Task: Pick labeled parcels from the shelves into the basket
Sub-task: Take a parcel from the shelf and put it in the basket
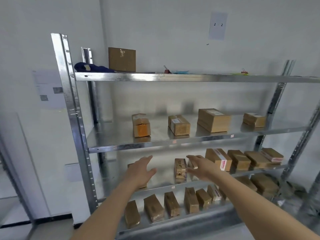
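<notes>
Galvanised steel shelving (131,147) is carrying rows of taped cardboard parcels (rectangular, brown). Both hands are reaching over the third shelf, fingers straight, grasping nothing: the left hand (141,170) and right hand (201,166) are flanking a small upright parcel (180,168).

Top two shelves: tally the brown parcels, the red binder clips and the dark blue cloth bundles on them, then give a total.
Brown parcels: 5
Red binder clips: 2
Dark blue cloth bundle: 1
Total: 8
</notes>
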The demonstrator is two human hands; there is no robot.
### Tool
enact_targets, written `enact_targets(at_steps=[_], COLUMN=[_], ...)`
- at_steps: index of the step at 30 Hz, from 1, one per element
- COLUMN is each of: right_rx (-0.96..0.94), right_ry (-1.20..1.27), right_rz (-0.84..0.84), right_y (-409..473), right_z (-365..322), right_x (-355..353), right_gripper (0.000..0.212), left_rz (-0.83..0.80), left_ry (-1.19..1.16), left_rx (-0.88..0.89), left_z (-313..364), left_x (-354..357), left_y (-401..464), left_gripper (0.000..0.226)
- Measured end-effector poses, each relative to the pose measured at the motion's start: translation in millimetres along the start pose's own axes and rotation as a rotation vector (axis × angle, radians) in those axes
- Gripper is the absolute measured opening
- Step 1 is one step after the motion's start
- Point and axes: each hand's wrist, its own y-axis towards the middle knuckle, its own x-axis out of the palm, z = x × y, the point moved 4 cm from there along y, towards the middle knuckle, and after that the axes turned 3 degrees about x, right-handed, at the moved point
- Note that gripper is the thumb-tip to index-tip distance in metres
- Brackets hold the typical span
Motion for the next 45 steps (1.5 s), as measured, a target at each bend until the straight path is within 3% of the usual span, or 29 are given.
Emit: enact_targets(at_steps=[11, 28, 36, 45], right_rx=[-0.020, 0.083, 0.098, 0.078], right_ry=[-0.011, 0.100, 0.177, 0.447], right_rz=[-0.124, -0.275, -0.334, -0.399], right_y=[69, 301, 367, 434], right_z=[77, 173, 201, 220], right_x=[12, 118, 173, 251], right_gripper=[0.066, 0.060, 0.060, 0.056], left_rz=[-0.063, -0.220, -0.245, -0.201], left_ry=[0.013, -0.196, -0.288, -0.354], left_rx=[-0.010, -0.181, -0.207, -0.266], left_z=[38, -18, -27, -53], left_x=[73, 247, 316, 388], left_y=[70, 294, 351, 399], left_gripper=[0.065, 0.064, 0.054, 0.032])
